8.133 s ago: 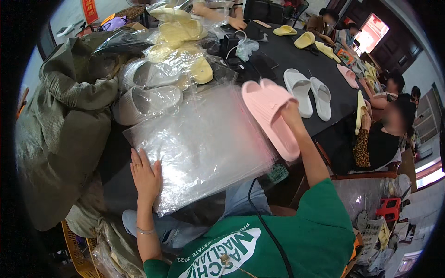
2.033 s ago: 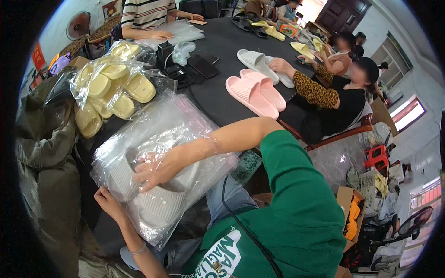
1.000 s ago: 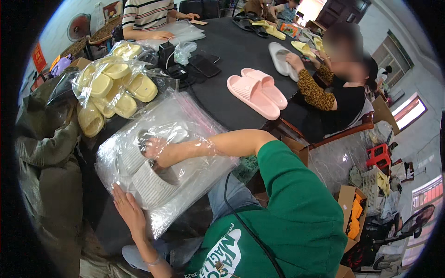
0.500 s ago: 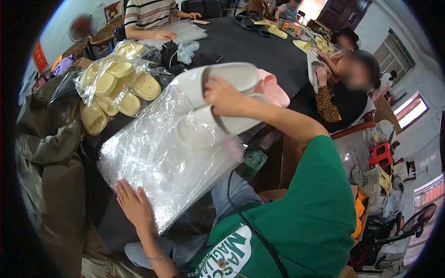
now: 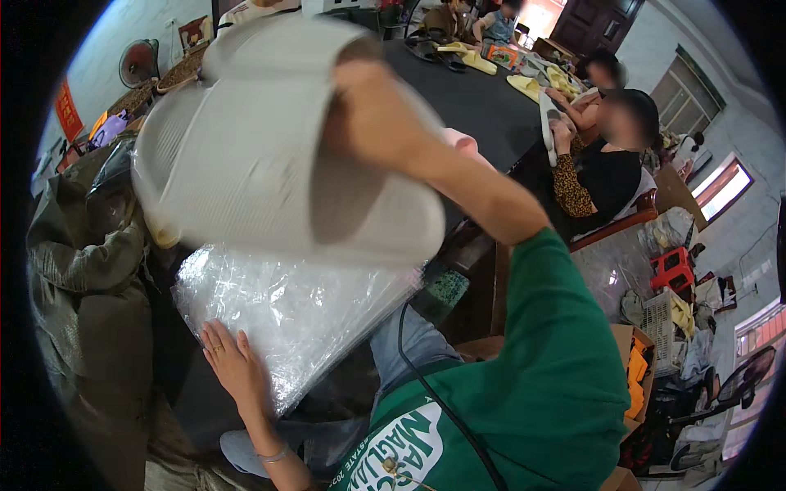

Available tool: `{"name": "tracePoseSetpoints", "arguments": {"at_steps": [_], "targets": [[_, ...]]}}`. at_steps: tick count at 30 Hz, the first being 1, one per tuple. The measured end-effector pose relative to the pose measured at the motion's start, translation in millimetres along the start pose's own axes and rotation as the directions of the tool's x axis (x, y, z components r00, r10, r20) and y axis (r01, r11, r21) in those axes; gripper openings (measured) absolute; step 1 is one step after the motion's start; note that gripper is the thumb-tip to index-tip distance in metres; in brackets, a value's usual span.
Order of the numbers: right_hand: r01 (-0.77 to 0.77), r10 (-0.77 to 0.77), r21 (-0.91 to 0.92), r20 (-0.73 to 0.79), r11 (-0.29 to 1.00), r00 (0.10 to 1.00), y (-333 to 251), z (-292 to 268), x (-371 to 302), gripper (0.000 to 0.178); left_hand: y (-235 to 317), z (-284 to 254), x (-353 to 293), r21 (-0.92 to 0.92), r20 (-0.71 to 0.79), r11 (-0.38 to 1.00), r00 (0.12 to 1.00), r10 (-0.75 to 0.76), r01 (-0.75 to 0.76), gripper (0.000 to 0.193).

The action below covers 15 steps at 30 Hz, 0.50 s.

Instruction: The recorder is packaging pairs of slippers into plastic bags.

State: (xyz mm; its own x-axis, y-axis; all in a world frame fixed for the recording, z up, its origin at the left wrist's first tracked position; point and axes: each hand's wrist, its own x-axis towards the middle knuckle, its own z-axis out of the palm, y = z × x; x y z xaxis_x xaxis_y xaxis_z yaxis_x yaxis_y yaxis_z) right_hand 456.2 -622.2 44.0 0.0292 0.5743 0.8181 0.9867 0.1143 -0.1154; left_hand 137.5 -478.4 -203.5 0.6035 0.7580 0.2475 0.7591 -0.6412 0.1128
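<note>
Raised large in front of the camera is a pair of light grey slide slippers (image 5: 237,155), blurred by motion. My right hand (image 5: 377,114) grips them, its fingers hidden inside the straps. Below, a stack of clear plastic bags (image 5: 286,327) lies at the near edge of the dark table, partly covered from view by the slippers. My left hand (image 5: 236,360) rests flat on the lower left corner of that stack, fingers stretched out. Behind my right wrist a bit of a pink slipper (image 5: 460,141) shows. A yellow slipper (image 5: 162,232) peeks out left of the grey pair.
A large olive sack (image 5: 90,327) stands to the left. Across the black table (image 5: 458,98), yellow slippers (image 5: 479,62) lie at the far end. At the right, a person in a leopard-print sleeve (image 5: 575,184) holds a white slipper (image 5: 548,123). A cardboard box (image 5: 624,348) sits lower right.
My right hand has lifted the grey slippers off the bags, up toward the camera and to the left; they now hide the wrapped yellow slippers. My left hand has stayed in place.
</note>
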Motion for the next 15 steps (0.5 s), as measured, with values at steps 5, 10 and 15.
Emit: {"name": "tracePoseSetpoints", "arguments": {"at_steps": [5,10,15], "targets": [[0.001,-0.080,0.193,0.404,0.981,0.911,-112,86,-31,0.018,-2,-2,0,-0.178,0.153,0.983,0.988,-0.014,0.042,0.055],[-0.156,-0.008,0.179,0.680,0.971,0.733,-134,167,-104,0.027,0,25,8,-0.618,0.063,0.785,0.998,0.002,0.038,0.056],[-0.275,0.205,0.026,0.600,0.961,0.773,-72,188,-145,0.021,-4,19,1,-0.513,-0.103,0.858,0.993,-0.055,-0.006,0.055]]}}
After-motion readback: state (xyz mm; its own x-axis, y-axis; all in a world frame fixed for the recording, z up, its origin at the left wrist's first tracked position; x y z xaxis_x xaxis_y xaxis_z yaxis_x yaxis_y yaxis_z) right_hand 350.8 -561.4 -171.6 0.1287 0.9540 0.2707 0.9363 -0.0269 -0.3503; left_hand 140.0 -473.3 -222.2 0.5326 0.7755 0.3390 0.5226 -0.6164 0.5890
